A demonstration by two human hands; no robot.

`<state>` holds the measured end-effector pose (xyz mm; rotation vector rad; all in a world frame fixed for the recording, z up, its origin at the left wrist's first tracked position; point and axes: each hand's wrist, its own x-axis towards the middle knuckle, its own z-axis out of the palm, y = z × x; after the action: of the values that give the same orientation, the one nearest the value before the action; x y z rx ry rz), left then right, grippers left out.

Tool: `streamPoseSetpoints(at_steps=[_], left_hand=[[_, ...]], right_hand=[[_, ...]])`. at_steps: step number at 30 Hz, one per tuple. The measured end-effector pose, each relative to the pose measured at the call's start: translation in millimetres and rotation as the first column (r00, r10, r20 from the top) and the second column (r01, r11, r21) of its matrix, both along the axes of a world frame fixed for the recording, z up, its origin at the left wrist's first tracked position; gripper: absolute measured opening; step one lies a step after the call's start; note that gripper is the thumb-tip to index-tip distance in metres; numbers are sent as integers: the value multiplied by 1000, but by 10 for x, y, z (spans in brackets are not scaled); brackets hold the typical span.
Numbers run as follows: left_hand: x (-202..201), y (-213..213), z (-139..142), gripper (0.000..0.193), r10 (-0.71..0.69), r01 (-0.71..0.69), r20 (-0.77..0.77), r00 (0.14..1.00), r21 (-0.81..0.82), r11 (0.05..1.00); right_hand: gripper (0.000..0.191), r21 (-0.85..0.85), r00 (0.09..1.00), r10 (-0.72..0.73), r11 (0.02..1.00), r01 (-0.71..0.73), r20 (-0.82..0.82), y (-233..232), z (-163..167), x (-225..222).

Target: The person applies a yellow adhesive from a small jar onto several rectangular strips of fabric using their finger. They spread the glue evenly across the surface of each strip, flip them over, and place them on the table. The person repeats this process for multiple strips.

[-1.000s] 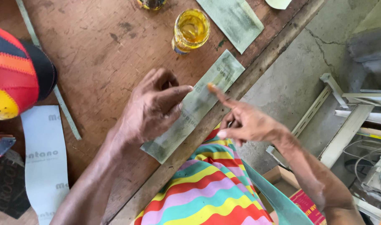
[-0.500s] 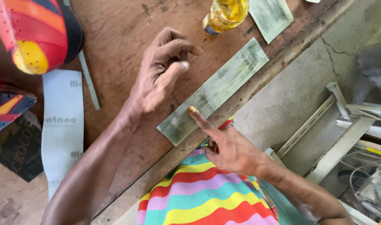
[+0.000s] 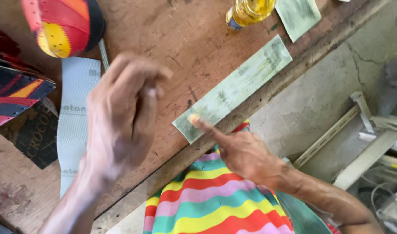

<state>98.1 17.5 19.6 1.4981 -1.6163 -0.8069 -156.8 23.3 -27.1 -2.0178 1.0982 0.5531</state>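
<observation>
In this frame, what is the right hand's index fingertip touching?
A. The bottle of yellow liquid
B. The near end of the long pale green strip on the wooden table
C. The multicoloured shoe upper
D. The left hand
B. The right hand points its index finger onto the near end of the pale green strip, while the left hand hovers blurred and apart from it.

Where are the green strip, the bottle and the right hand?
green strip point(image 3: 237, 86), head view, middle of its flat face
bottle point(image 3: 249, 11), head view, yellow body near the top edge
right hand point(image 3: 246, 154), head view, back of the hand
</observation>
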Motion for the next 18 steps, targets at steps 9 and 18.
streamPoseSetpoints(at_steps=[9,18], left_hand=[[-87,479,-205,18,107,-122,199,974,62,991],[-263,501,-374,19,122,-136,138,983,96,986]], right_hand=[[92,82,938,41,997,-14,-344,-85,305,138],[101,12,986,78,997,-77,-148,-67,279,89]])
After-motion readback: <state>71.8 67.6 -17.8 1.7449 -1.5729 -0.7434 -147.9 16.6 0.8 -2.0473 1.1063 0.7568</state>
